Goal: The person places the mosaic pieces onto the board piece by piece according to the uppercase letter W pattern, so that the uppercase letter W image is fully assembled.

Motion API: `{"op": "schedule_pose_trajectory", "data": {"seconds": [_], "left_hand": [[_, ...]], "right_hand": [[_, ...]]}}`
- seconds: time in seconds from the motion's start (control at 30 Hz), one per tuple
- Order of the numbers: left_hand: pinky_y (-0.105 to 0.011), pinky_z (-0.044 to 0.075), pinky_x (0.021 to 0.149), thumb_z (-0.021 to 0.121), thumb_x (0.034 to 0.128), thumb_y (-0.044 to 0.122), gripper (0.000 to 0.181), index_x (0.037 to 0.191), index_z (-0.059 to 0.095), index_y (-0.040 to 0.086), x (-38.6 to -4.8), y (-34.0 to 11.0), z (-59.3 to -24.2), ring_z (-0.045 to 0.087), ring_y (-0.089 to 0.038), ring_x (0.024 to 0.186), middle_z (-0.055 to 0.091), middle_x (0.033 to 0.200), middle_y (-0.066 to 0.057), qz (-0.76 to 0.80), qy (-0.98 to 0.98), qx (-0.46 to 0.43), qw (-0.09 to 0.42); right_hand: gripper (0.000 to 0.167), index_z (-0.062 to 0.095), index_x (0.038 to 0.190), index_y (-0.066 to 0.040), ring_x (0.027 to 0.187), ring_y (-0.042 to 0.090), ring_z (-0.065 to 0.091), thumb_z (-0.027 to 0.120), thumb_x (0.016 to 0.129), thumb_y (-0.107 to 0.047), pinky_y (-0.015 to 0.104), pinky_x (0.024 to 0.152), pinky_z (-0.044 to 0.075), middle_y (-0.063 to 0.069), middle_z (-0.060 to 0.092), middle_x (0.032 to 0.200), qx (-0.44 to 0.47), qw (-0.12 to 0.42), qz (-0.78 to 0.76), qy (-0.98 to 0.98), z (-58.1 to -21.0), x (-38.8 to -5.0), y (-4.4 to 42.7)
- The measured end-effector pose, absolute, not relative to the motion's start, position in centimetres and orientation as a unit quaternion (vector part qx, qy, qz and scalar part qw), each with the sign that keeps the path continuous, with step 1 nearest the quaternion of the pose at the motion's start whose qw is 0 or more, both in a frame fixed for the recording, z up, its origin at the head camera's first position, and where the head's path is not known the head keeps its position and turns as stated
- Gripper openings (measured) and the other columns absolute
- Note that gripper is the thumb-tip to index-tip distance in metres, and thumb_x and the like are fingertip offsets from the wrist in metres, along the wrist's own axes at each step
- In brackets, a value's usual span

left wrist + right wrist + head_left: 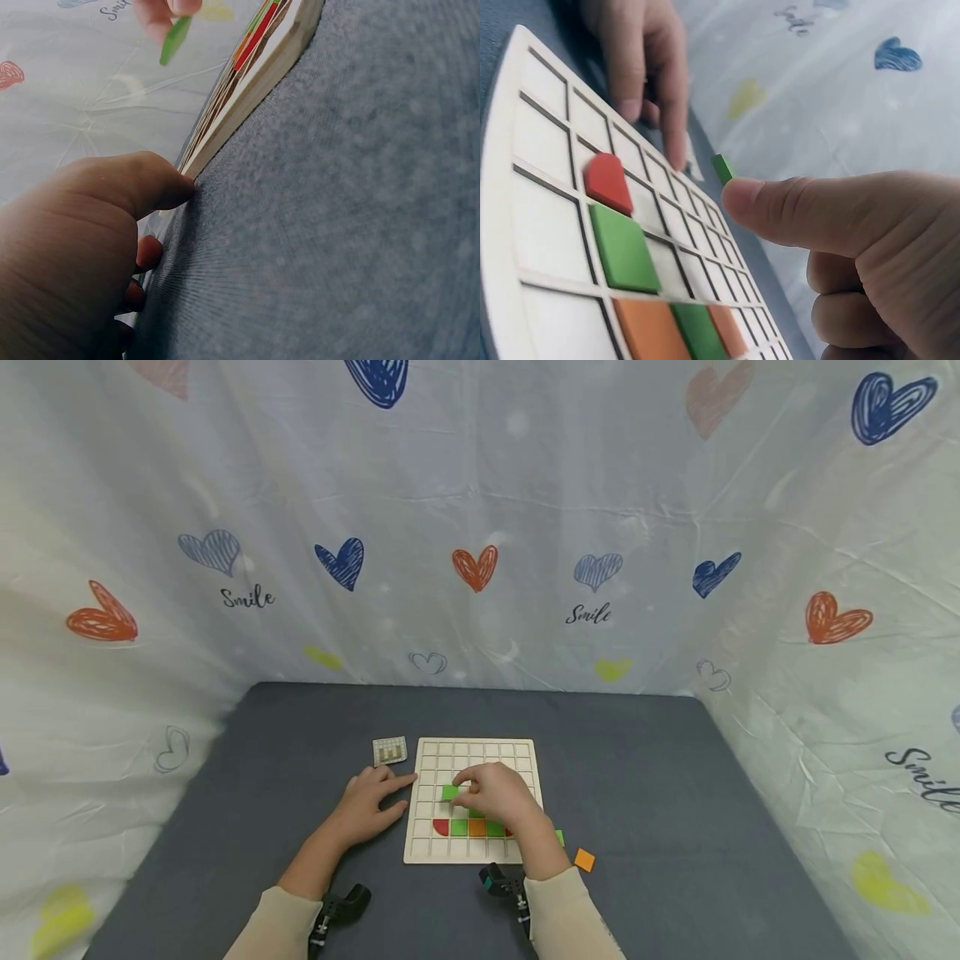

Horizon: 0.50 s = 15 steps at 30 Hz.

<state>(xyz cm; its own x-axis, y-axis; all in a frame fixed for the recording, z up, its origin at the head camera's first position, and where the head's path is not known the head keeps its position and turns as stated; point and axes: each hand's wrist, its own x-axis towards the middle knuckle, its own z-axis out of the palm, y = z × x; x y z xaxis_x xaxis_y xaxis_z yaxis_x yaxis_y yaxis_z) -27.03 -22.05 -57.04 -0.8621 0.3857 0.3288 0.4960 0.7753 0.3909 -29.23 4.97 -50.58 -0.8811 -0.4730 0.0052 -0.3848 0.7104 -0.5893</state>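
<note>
A pale wooden grid board [420,852] lies on the table with coloured tiles in its cells. My right hand [497,793] is over the board, pinching a green square tile [449,792] between thumb and finger, held above the grid. Below it runs a row with a red rounded tile [441,827], a green tile [459,827], an orange tile [477,827] and more tiles partly covered by the hand. My left hand [365,807] rests at the board's left side, index fingertip at its edge; the left wrist view shows the thumb [161,184] close against the board's side.
A small patterned card [390,750] lies beyond my left hand. To the right of the board are a loose orange tile [584,860] and a green tile [559,837], partly hidden by the right forearm. A curtain printed with hearts surrounds the dark grey table [637,760].
</note>
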Motion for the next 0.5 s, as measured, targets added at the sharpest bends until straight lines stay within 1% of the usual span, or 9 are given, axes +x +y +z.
{"op": "schedule_pose_trajectory", "data": {"seconds": [0.1,0.17,0.23,0.3,0.37,0.43,0.5], "left_hand": [[-0.036,0.025,0.072,0.073,0.0964,0.023,0.044,0.139,0.068,0.018,-27.1,-22.1,-57.0,0.027,-0.009,0.077,0.046,0.095,0.008,-0.239,-0.938,-0.231,0.103],[-0.036,0.025,0.072,0.073,0.0965,0.024,0.044,0.140,0.068,0.018,-27.1,-22.1,-56.9,0.027,-0.009,0.077,0.046,0.095,0.009,-0.238,-0.939,-0.228,0.101],[-0.036,0.025,0.072,0.073,0.0964,0.023,0.044,0.140,0.068,0.018,-27.0,-22.1,-56.9,0.026,-0.008,0.077,0.046,0.094,0.008,-0.236,-0.939,-0.229,0.104],[-0.036,0.025,0.071,0.074,0.0957,0.023,0.044,0.139,0.068,0.018,-27.0,-22.1,-56.9,0.024,-0.006,0.077,0.046,0.094,0.007,-0.237,-0.937,-0.232,0.113],[-0.036,0.025,0.071,0.074,0.0952,0.022,0.044,0.138,0.069,0.017,-27.0,-22.1,-57.0,0.022,-0.004,0.078,0.046,0.094,0.006,-0.238,-0.935,-0.236,0.119],[-0.037,0.025,0.071,0.075,0.0949,0.022,0.043,0.138,0.069,0.017,-27.0,-22.0,-57.0,0.022,-0.004,0.078,0.046,0.094,0.006,-0.239,-0.934,-0.236,0.121],[-0.037,0.025,0.071,0.074,0.0952,0.022,0.043,0.138,0.069,0.017,-27.0,-22.1,-57.1,0.025,-0.007,0.078,0.047,0.095,0.006,-0.239,-0.935,-0.234,0.117]], "right_hand": [[0.025,0.081,0.110,-0.019,0.047,0.009,0.040,0.082,0.089,-0.032,0.026,0.048,0.032,-0.006,0.050,0.054,-0.238,0.084,-0.289,0.923,-50.8,-29.2,4.0],[0.025,0.081,0.110,-0.020,0.048,0.009,0.041,0.082,0.088,-0.033,0.026,0.049,0.034,-0.007,0.053,0.056,-0.241,0.091,-0.273,0.927,-51.0,-29.2,3.5],[0.024,0.082,0.109,-0.020,0.052,0.008,0.045,0.081,0.088,-0.033,0.026,0.052,0.038,-0.009,0.061,0.064,-0.243,0.099,-0.258,0.930,-51.1,-29.2,3.1],[0.022,0.082,0.107,-0.021,0.057,0.006,0.050,0.081,0.088,-0.033,0.026,0.057,0.043,-0.010,0.069,0.077,-0.244,0.104,-0.245,0.932,-51.3,-29.2,2.9],[0.020,0.083,0.105,-0.021,0.064,0.005,0.054,0.082,0.088,-0.033,0.026,0.062,0.046,-0.010,0.073,0.091,-0.243,0.109,-0.242,0.933,-51.3,-29.2,2.9],[0.019,0.083,0.103,-0.020,0.067,0.004,0.055,0.082,0.089,-0.032,0.026,0.065,0.047,-0.009,0.075,0.096,-0.243,0.114,-0.243,0.932,-51.4,-29.1,2.8],[0.018,0.083,0.102,-0.020,0.069,0.003,0.056,0.082,0.089,-0.031,0.026,0.066,0.048,-0.008,0.075,0.098,-0.242,0.118,-0.246,0.931,-51.4,-29.1,2.9]]}}
